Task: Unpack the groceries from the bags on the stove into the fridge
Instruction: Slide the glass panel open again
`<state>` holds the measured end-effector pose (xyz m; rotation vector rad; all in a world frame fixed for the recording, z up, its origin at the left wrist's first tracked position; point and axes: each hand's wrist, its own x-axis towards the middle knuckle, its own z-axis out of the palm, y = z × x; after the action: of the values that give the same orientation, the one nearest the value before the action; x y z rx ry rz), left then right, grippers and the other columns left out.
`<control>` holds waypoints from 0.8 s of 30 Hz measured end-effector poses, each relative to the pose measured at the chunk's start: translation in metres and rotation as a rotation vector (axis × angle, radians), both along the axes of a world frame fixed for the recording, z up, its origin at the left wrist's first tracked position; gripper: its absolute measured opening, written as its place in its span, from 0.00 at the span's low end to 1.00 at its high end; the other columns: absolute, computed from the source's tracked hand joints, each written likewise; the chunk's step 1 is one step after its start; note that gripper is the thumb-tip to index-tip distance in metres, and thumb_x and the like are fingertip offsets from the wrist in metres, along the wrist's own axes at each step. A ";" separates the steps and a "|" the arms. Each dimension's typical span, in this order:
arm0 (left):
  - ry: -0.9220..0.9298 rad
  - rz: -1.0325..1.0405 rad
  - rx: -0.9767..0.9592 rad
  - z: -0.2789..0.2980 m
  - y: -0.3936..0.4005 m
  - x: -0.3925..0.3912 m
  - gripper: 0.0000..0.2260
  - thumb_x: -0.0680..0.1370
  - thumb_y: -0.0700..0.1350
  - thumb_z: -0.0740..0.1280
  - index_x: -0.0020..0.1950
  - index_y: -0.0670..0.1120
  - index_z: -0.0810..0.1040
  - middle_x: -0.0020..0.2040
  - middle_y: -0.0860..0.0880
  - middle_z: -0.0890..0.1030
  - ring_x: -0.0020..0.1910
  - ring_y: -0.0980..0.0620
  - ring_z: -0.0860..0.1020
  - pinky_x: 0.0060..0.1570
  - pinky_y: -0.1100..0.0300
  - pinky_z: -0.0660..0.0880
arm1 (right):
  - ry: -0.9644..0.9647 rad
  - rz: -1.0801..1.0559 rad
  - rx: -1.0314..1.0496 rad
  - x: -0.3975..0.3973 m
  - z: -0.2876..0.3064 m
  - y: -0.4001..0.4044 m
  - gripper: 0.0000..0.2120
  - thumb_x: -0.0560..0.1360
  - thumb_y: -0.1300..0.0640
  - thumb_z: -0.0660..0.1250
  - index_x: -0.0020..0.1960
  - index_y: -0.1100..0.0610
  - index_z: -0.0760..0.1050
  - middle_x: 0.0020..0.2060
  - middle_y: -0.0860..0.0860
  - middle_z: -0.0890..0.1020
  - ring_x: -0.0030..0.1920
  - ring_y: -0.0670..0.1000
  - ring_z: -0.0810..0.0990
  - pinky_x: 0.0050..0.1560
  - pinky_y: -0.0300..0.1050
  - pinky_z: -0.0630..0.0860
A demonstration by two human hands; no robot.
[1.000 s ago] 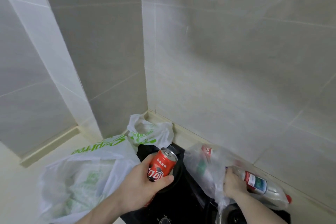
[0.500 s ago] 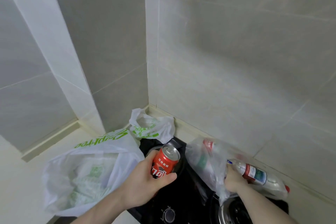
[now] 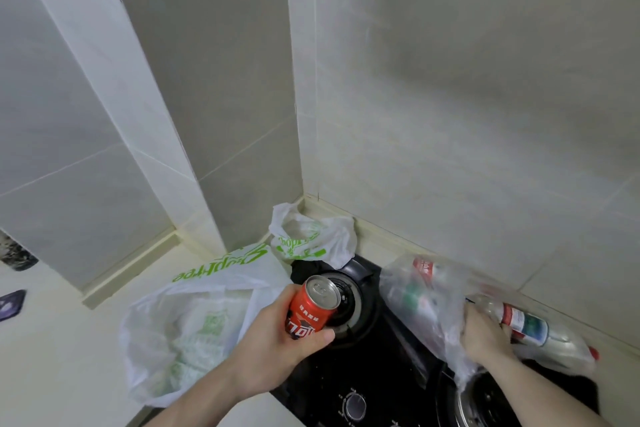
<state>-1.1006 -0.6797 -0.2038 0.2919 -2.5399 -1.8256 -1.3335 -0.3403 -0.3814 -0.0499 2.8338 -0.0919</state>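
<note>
Your left hand [image 3: 273, 340] holds the red soda can [image 3: 309, 308] upright, fingers wrapped round its lower half, above the stove's left burner [image 3: 349, 302]. Your right hand [image 3: 485, 336] is buried in the clear plastic bag [image 3: 426, 298] at the stove's right side, curled around the neck end of a clear bottle [image 3: 533, 329] that lies on its side along the back edge; how firm that hold is I cannot tell through the film. Pull the bottle out at an angle and the thin bag will likely drag along, tipping out the other bottles inside. The can is gripped low, so a jolt could let it topple onto the burner grate. The white shopping bag [image 3: 194, 322] slumps at the table's left, a smaller one [image 3: 311, 239] in the back corner; a trailing sleeve or elbow could sweep either off, and the stove knob [image 3: 355, 406] sits close under your wrists
</note>
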 end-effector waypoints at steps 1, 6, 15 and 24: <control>0.008 -0.002 0.006 0.001 -0.002 0.000 0.19 0.74 0.51 0.79 0.59 0.52 0.75 0.41 0.57 0.82 0.35 0.61 0.77 0.37 0.68 0.72 | 0.033 0.015 0.016 0.001 0.010 0.001 0.18 0.78 0.58 0.63 0.68 0.50 0.70 0.68 0.50 0.77 0.70 0.54 0.74 0.66 0.53 0.71; 0.038 -0.034 0.068 0.010 -0.008 0.000 0.18 0.74 0.49 0.79 0.59 0.52 0.75 0.41 0.56 0.81 0.33 0.60 0.75 0.37 0.68 0.71 | 0.143 0.067 0.052 -0.009 0.044 0.011 0.16 0.72 0.54 0.69 0.59 0.46 0.77 0.57 0.47 0.84 0.59 0.53 0.83 0.55 0.47 0.78; 0.067 -0.088 0.117 0.022 -0.018 0.015 0.20 0.74 0.47 0.79 0.63 0.53 0.77 0.40 0.58 0.82 0.33 0.62 0.76 0.36 0.67 0.72 | 0.129 0.074 -0.078 0.040 0.139 0.001 0.18 0.66 0.34 0.73 0.43 0.49 0.80 0.35 0.46 0.83 0.35 0.47 0.81 0.37 0.45 0.79; 0.087 -0.105 0.124 0.020 -0.033 0.025 0.19 0.74 0.45 0.79 0.62 0.54 0.77 0.40 0.57 0.82 0.33 0.62 0.76 0.36 0.68 0.72 | 0.416 -0.045 -0.258 0.117 0.213 -0.013 0.20 0.68 0.33 0.75 0.33 0.48 0.77 0.26 0.46 0.78 0.30 0.47 0.78 0.33 0.45 0.74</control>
<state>-1.0758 -0.7122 -0.1838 0.0781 -2.4327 -1.9889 -1.2161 -0.3531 -0.1688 -0.0690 3.2179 -0.5122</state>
